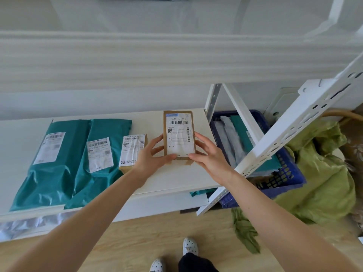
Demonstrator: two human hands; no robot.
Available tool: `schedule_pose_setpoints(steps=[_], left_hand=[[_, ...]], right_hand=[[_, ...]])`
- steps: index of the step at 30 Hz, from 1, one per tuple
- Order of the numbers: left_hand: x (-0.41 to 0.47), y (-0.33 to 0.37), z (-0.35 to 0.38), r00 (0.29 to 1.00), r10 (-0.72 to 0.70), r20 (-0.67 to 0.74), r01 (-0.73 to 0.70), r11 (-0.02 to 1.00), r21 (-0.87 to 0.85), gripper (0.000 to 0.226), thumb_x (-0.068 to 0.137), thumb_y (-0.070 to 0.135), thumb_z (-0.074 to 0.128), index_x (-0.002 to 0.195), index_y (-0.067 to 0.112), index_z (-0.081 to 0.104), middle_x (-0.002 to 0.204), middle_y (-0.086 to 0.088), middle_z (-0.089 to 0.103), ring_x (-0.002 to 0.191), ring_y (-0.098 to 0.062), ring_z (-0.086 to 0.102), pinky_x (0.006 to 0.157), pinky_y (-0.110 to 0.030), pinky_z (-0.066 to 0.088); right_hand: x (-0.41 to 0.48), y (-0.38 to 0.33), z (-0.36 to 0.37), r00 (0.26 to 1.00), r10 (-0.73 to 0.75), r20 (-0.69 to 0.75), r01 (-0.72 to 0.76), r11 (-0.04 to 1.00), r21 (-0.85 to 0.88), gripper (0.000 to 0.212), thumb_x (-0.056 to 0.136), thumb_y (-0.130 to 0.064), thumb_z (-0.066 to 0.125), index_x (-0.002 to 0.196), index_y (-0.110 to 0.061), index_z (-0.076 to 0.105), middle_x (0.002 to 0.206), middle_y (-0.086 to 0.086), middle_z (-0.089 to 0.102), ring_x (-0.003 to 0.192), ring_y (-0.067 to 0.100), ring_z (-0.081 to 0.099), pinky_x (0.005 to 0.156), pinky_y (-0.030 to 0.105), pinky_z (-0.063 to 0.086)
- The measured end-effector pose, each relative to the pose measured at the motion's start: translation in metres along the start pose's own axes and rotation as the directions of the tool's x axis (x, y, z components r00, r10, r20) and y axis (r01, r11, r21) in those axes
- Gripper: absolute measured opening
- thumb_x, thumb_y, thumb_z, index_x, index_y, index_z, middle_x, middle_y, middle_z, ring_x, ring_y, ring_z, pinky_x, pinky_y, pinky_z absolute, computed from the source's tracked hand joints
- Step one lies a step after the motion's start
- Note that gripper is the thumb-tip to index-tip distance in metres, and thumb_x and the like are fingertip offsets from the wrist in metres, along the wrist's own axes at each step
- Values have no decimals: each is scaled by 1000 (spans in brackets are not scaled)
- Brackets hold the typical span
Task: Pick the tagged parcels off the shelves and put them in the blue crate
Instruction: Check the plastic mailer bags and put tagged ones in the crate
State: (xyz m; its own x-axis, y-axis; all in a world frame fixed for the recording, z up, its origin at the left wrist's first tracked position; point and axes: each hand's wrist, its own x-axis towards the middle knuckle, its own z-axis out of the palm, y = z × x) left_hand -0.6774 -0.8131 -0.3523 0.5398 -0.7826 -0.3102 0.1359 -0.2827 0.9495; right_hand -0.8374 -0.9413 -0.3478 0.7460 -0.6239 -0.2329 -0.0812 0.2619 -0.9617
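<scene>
A small brown cardboard parcel (178,122) with a white shipping label lies on the white shelf (176,179), near its right end. My left hand (152,154) grips its left edge and my right hand (206,152) grips its right edge, thumbs on the label. Left of it lie another small brown parcel (131,152) and two teal mailer bags (100,156) (49,160), all labelled. The blue crate (282,173) stands on the floor to the right, behind the shelf's white upright, with grey and teal bags inside.
A white perforated shelf upright (294,126) slants across the crate. Green fabric (318,173) is piled on the wooden floor at right. A lower shelf holds a clear plastic bag (25,224). My feet show at the bottom.
</scene>
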Motion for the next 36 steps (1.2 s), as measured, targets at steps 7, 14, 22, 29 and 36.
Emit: schedule_pose_setpoints(steps=[7, 14, 22, 29, 36], left_hand=[[-20, -17, -1, 999, -41, -30, 40, 999, -23, 80, 73, 19, 80, 139, 39, 40, 116, 9, 59, 115, -12, 55, 95, -42, 51], [-17, -27, 13, 986, -152, -71, 144, 984, -107, 74, 74, 17, 80, 138, 30, 45, 124, 4, 62, 108, -18, 63, 92, -43, 54], [-7, -32, 27, 956, -231, -181, 204, 966, -158, 70, 74, 13, 80, 135, 26, 48, 123, 2, 61, 109, -20, 62, 94, -44, 52], [4, -29, 32, 921, -234, -313, 190, 968, -164, 57, 79, 5, 74, 130, 17, 51, 108, 6, 61, 97, -14, 60, 87, -35, 52], [16, -29, 29, 884, -222, -411, 210, 975, -76, 55, 79, 10, 75, 130, 15, 55, 123, -1, 62, 110, -19, 60, 96, -41, 51]], right_hand=[[-8, 18, 4, 999, 30, 17, -30, 999, -41, 71, 79, 6, 69, 131, -39, 53, 132, -6, 57, 126, 17, 52, 103, 43, 46], [-2, 28, -6, 989, 143, 48, -141, 989, -43, 70, 81, 2, 69, 135, -37, 47, 137, -1, 52, 128, 17, 48, 101, 39, 48], [25, 41, -15, 974, 206, 94, -199, 977, -82, 67, 82, 0, 69, 134, -36, 47, 132, -1, 55, 124, 18, 52, 102, 43, 47], [51, 50, -11, 971, 218, 94, -205, 969, -135, 71, 79, -2, 69, 139, -31, 44, 132, 1, 56, 122, 17, 53, 102, 44, 46], [61, 42, -7, 983, 167, 73, -149, 967, -207, 61, 82, -1, 68, 135, -26, 49, 126, -4, 58, 123, 12, 50, 102, 43, 47]])
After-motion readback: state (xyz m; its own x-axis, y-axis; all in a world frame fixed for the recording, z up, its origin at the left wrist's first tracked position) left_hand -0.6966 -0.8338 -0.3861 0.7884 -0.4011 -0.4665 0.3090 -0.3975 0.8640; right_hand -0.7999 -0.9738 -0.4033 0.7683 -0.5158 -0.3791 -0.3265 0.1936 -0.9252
